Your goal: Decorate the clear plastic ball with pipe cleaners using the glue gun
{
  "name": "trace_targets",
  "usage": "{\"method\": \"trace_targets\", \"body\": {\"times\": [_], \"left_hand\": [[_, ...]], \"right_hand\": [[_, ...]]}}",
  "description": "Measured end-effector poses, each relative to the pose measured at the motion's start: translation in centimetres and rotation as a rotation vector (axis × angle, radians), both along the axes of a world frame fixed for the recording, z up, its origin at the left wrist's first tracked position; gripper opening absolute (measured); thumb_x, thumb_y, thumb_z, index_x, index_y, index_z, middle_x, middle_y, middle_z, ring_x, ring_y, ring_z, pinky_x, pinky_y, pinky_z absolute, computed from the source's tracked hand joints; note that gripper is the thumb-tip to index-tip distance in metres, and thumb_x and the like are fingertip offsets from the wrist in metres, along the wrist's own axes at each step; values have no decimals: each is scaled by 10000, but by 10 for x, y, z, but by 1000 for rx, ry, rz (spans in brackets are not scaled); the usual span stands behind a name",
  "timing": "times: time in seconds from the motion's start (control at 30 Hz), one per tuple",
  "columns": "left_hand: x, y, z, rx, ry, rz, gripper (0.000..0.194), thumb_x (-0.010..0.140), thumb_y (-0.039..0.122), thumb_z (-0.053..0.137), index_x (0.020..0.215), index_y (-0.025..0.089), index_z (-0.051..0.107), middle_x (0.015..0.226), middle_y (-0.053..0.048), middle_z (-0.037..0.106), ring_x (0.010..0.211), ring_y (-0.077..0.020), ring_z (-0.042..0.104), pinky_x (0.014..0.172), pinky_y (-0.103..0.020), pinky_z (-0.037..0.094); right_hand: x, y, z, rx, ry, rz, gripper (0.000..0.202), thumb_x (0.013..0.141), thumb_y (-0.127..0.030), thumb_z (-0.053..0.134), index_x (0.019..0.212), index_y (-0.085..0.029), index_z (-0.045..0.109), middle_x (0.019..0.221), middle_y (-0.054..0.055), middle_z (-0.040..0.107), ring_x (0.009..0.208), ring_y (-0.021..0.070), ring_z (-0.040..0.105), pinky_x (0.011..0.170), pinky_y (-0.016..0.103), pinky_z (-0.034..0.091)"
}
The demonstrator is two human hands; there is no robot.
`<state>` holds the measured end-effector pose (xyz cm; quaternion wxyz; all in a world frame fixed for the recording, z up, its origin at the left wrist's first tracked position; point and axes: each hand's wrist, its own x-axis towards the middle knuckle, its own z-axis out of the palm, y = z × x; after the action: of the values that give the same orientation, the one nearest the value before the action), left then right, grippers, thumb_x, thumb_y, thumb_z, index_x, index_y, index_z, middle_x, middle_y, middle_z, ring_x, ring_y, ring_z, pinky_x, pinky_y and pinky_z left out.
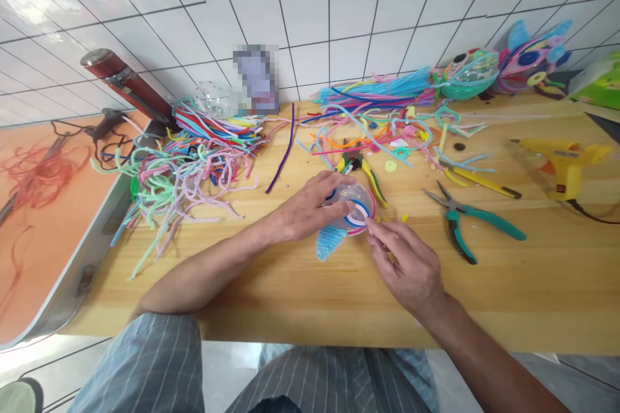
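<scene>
A clear plastic body (349,192), trimmed with pink and blue pipe cleaners, lies on its side on the wooden table. My left hand (310,208) is wrapped over it, with the thumb across a blue and white pipe-cleaner ring (359,218). A light blue pipe-cleaner fin (330,242) sticks out below that hand. On the right edge of the ring, the thumb and forefinger of my right hand (409,261) pinch the end of the white pipe cleaner; the fingertips partly hide it. Yellow-and-black pliers (372,182) lie just behind the body.
Teal pliers (489,216), a yellow utility knife (484,182) and a yellow glue gun (566,164) lie to the right. Loose pipe cleaners (194,174) heap up at left near a red-brown thermos (126,87). Two finished-looking fish shapes (469,74) stand by the tiled wall.
</scene>
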<state>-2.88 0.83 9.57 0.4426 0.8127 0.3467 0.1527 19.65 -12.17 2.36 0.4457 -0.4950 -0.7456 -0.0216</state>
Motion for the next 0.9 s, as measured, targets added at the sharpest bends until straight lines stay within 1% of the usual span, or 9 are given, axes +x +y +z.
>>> {"method": "trace_targets", "body": {"times": [0.1,0.2,0.3,0.43,0.53,0.67,0.73,0.8,0.9], "left_hand": [[0,0,-2,13,-8,2,461,1100,517,627,1496,283,655,1536,-115,674,1509,-310,582,1367,-517,423],[0,1,-3,18,-9,-4,487,1099,520,621,1511,261,653,1540,-132,668,1508,-314,582,1363,-519,424],[0,1,-2,13,-5,-12,504,1097,528,620,1516,250,656,1547,-139,668,1501,-321,587,1357,-522,428],[0,1,-1,13,-11,-24,504,1107,538,609,1524,261,661,1555,-128,684,1504,-341,582,1351,-553,428],[1,2,-2,9,-11,-22,549,1106,563,611,1540,231,663,1560,-150,675,1509,-351,582,1356,-547,423],[0,4,-5,11,-5,-42,622,1121,574,582,1594,173,631,1608,-183,630,1558,-343,549,1391,-512,380],[-1,5,-8,12,0,-40,644,1125,595,574,1625,192,610,1622,-172,619,1570,-341,538,1399,-519,370],[-1,7,-10,13,1,-38,650,1120,622,585,1650,245,593,1609,-145,627,1558,-338,546,1393,-532,381],[-1,9,-14,3,17,-40,729,1063,678,675,1676,300,568,1603,-131,623,1532,-352,565,1362,-559,422]], "right_hand": [[0,0,-1,11,-9,1,505,1061,-55,673,1516,-260,749,1130,81,871,972,210,856,913,324,727],[-1,1,0,17,-11,11,514,1055,-47,681,1523,-254,739,1119,79,871,970,209,855,923,316,723],[-1,1,1,6,-13,22,543,1049,-24,685,1545,-242,714,1130,86,867,971,203,853,920,303,718],[-1,2,1,3,-37,21,571,1068,-34,667,1602,-235,670,1122,93,857,969,205,849,896,304,716],[0,3,0,39,-74,9,586,1073,-42,671,1625,-236,660,1112,96,854,975,207,847,920,307,711],[1,4,-2,55,-93,-2,631,1068,-46,687,1662,-251,638,1116,91,856,951,207,843,904,308,710],[1,4,-2,49,-91,-2,653,1065,-40,686,1678,-258,627,1143,95,858,969,212,844,916,314,711],[1,4,-3,53,-89,-3,667,1062,-34,688,1688,-251,620,1155,101,858,983,215,845,931,316,709],[1,4,-2,61,-98,-6,673,1059,-38,701,1696,-237,615,1142,105,859,984,216,848,932,307,705]]}}
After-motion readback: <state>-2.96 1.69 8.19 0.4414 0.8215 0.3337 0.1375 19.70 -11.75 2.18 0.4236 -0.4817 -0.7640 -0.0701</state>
